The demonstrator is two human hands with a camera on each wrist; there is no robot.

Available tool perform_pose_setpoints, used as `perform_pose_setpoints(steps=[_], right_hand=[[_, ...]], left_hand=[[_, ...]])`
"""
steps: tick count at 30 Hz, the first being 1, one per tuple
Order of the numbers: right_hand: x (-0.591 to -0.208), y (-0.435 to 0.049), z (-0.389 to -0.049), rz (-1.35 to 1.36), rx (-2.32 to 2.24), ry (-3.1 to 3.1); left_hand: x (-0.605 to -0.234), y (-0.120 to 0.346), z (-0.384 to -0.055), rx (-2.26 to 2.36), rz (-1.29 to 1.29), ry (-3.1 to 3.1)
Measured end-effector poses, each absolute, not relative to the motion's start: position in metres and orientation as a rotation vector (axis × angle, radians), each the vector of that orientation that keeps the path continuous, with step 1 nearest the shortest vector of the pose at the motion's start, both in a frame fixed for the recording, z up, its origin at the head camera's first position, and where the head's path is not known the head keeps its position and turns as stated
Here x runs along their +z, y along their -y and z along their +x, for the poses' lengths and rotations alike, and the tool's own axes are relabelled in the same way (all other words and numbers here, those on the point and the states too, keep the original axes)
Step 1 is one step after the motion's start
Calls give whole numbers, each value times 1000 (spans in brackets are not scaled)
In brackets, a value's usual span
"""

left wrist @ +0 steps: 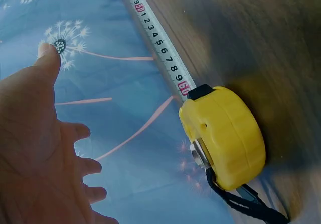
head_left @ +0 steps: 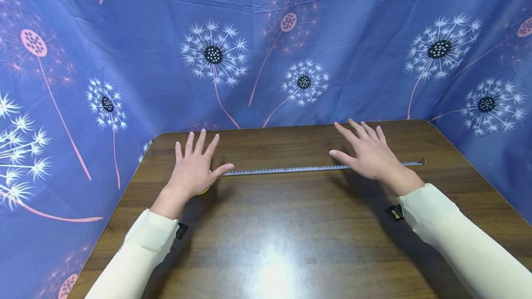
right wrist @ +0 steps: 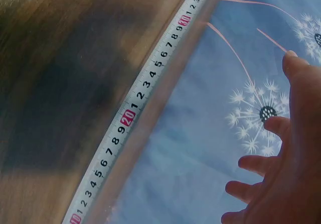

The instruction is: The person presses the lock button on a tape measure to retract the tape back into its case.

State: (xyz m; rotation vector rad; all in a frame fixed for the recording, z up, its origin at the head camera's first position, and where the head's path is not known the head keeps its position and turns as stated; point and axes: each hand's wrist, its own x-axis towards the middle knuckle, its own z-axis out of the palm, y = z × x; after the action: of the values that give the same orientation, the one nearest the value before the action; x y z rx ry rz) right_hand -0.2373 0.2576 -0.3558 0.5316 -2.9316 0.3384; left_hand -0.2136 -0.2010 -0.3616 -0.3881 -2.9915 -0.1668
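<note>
A tape measure with a yellow case [left wrist: 228, 138] and black wrist strap [left wrist: 246, 204] lies on the table. Its white blade [head_left: 270, 170] stretches out to the right, ending in a metal hook [head_left: 423, 161]; the left wrist view shows the 60 mark at the case. My left hand [head_left: 192, 169] hovers over the case with fingers spread, hiding most of it in the head view. Above the blade's right part my right hand [head_left: 370, 153] is held with its fingers spread. Neither hand holds anything.
The brown wooden table [head_left: 266, 220] has rounded far corners. A blue cloth [head_left: 257, 49] with dandelion prints hangs behind it and along both sides. Small black devices [head_left: 395, 212] sit at both wrists, below pale sleeves [head_left: 449, 225].
</note>
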Motion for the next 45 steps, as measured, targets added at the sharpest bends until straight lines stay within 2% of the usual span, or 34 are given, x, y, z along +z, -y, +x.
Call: perform_pose_setpoints(steps=[45], right_hand=[[-355, -359, -221, 438, 424, 2880]], left_hand=[[-359, 249, -200, -323, -443, 2878]])
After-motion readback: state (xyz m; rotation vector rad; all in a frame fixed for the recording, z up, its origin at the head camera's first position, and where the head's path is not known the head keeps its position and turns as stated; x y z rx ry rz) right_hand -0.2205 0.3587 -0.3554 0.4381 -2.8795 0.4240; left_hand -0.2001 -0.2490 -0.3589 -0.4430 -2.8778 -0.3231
